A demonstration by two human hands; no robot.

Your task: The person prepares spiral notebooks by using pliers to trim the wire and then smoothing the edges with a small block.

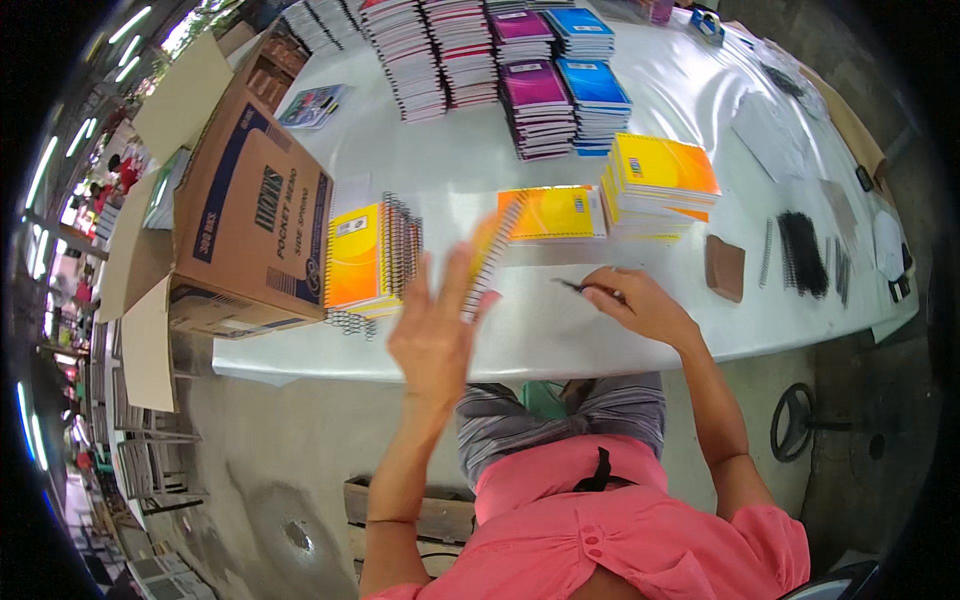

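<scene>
My left hand (433,338) is closed on a yellow spiral notebook (491,252), held up on its edge and smeared by motion. Just left of it, a stack of orange and yellow spiral notebooks (355,260) lies with its wire coils toward my hand. My right hand (638,305) grips a small dark pointed hand tool (568,285) low over the table; the palm hides most of it. Beyond my hands lies a yellow-orange notebook (555,213), its cover showing no wire coil. It is beside a tall pile of yellow notebooks (660,175).
An open cardboard box (250,200) stands at the table's left edge. Stacks of purple (535,90) and blue notebooks (594,88) rise at the back. At right are a brown block (724,268) and a bunch of black wire coils (801,255).
</scene>
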